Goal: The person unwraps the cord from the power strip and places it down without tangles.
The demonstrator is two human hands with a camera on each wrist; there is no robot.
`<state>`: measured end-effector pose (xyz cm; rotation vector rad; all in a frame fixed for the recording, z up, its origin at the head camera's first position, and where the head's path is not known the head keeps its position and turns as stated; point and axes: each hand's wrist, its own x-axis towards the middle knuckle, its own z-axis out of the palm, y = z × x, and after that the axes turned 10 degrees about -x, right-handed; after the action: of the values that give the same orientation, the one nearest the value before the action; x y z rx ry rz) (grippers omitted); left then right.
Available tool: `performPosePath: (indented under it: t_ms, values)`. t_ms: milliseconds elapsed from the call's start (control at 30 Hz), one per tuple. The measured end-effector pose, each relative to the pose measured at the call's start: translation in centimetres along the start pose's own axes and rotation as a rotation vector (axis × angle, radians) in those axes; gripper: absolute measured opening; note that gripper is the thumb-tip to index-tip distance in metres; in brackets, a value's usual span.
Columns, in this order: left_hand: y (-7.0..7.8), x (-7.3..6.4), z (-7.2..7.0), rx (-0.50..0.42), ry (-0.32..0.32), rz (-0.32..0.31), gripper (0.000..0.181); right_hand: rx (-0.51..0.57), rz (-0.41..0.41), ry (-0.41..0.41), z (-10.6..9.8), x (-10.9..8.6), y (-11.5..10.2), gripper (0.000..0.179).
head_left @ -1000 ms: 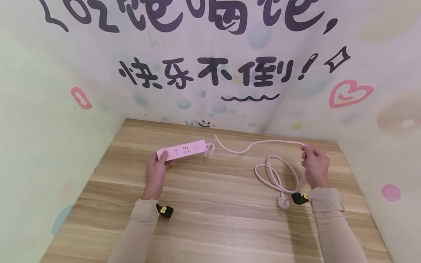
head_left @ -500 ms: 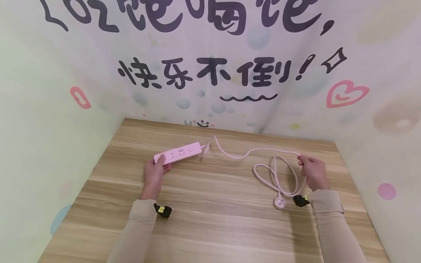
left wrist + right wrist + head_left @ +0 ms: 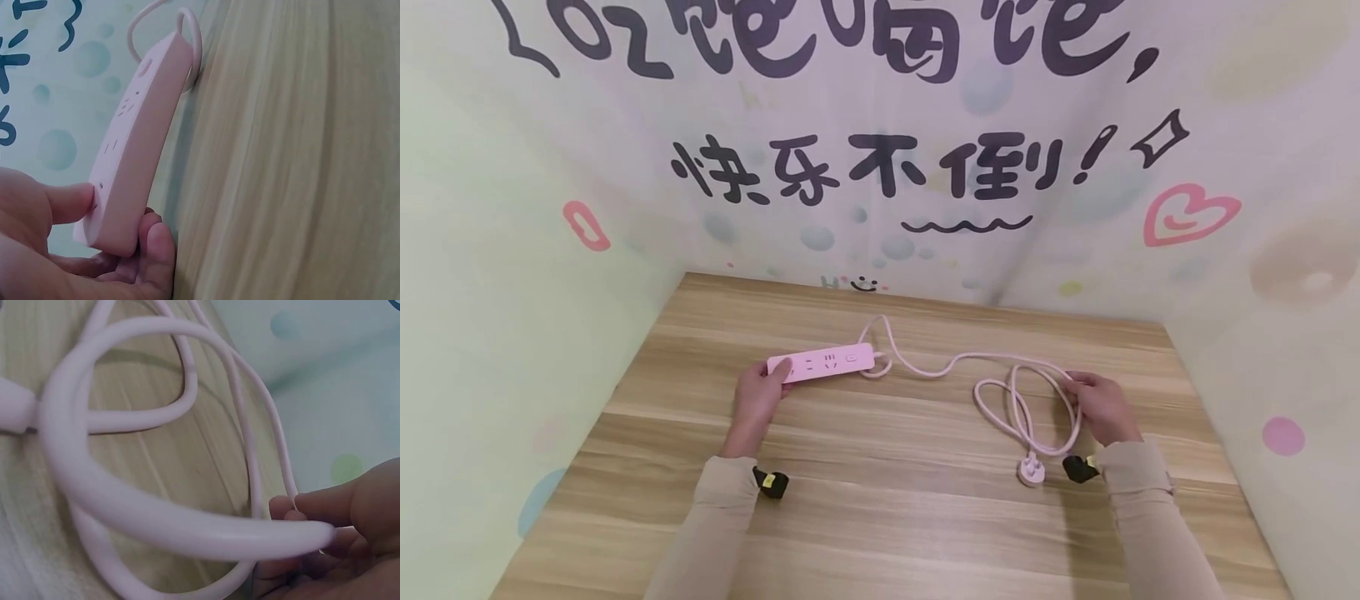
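Observation:
A pink power strip (image 3: 822,363) lies level at the left of the table, its socket face up. My left hand (image 3: 760,396) grips its left end, thumb on top and fingers beneath, as the left wrist view of the strip (image 3: 134,144) shows. From its right end the pale pink cord (image 3: 928,374) runs in a wave to the right. There my right hand (image 3: 1101,407) pinches the cord between thumb and fingers; a thick loop of cord (image 3: 181,528) passes close to the wrist camera. Below the loops, near this hand, lies the three-pin plug (image 3: 1032,472).
The wood-grain table (image 3: 880,517) meets a printed backdrop (image 3: 850,242) at its back edge, with more printed sheet on both sides. A small black wrist camera (image 3: 773,484) sits on the left wrist, another camera (image 3: 1080,468) on the right.
My right hand has come down and slightly left, bringing the cord lower over the table. The left hand has brought the strip a little nearer and turned it more level.

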<state>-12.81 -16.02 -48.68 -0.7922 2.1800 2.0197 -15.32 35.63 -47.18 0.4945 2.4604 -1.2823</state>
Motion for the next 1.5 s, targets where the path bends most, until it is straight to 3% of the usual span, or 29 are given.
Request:
performPosePath:
  t_ms: [133, 333, 633, 733, 1033, 1500]
  values:
    - [0.0, -0.2, -0.2, 0.02, -0.051, 0.017, 0.061, -0.085, 0.005, 0.006, 0.3, 0.0, 0.4, 0.053]
    - [-0.3, 0.0, -0.6, -0.026, -0.129, 0.039, 0.06, -0.128, -0.021, 0.015, 0.4, 0.2, 0.9, 0.053]
    - [-0.9, 0.3, -1.1, -0.042, -0.135, 0.092, 0.04, -0.164, -0.034, 0.041, 0.6, 0.2, 1.0, 0.053]
    - [-1.0, 0.3, -1.2, -0.06, -0.159, 0.124, 0.042, -0.163, -0.039, 0.041, 0.6, 0.2, 0.9, 0.053]
    - [-0.9, -0.1, -0.9, 0.086, -0.307, 0.239, 0.063, -0.225, -0.062, 0.053, 0.7, -0.2, 0.8, 0.048]
    - [-1.8, -0.2, -0.1, 0.222, -0.367, 0.293, 0.059, -0.234, -0.064, 0.073, 0.9, -0.5, 1.4, 0.045]
